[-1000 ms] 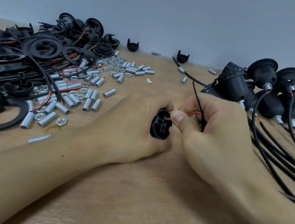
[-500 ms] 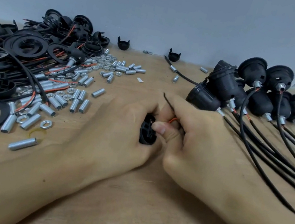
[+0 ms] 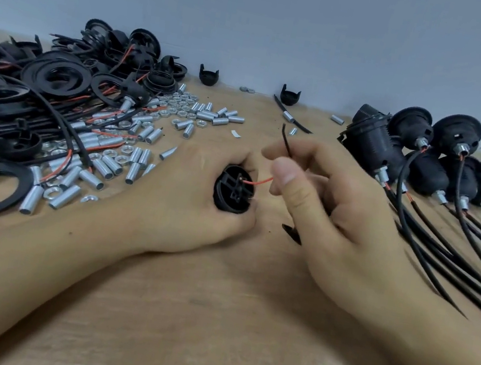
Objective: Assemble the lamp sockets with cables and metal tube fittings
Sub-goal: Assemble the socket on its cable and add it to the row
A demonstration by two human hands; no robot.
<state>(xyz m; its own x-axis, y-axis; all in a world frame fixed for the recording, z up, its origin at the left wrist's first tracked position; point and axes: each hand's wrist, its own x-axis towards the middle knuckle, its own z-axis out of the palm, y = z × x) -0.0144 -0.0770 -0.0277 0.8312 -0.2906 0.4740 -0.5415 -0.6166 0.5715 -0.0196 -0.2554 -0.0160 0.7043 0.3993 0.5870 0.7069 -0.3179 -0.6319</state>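
My left hand (image 3: 187, 205) grips a black socket base (image 3: 233, 189) at the middle of the wooden table (image 3: 208, 321), its inner face turned to the right. A thin red wire (image 3: 260, 182) runs from the base to my right hand (image 3: 333, 211), which pinches the cable between thumb and fingers. A thin black wire end (image 3: 285, 140) sticks up above my right index finger. The rest of the cable is hidden inside my right hand.
Black socket parts, rings and cables (image 3: 38, 101) are heaped at the left, with several metal tubes and nuts (image 3: 130, 143) beside them. Several assembled sockets with cables (image 3: 422, 163) lie at the right. Two small black caps (image 3: 290, 94) stand by the grey wall.
My right hand has drawn slightly right, away from the socket base, exposing the red wire between them; the black wire end now sticks up. The view has shifted a little.
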